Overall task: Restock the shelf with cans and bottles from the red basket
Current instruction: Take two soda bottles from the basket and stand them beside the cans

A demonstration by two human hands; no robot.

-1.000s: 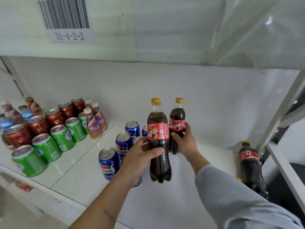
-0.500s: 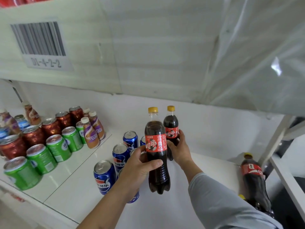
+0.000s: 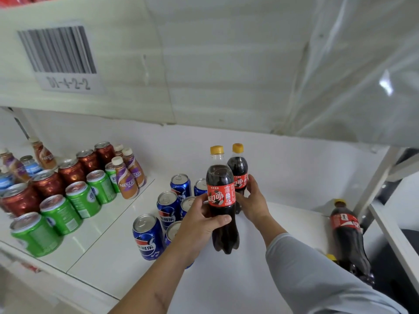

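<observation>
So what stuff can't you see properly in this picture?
Head view only:
- Red basket: nowhere in frame.
- Rear cola bottle: lower half hidden by the front cola bottle and right hand.
- Some blue cans: covered by the left hand.
- Third cola bottle: base hidden behind the sleeve.
- Far-left bottles: blurry, cut by the edge.

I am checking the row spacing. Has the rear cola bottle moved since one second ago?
Yes, slightly: the rear cola bottle in the right hand has shifted left, nearer the rearmost blue can.
</observation>
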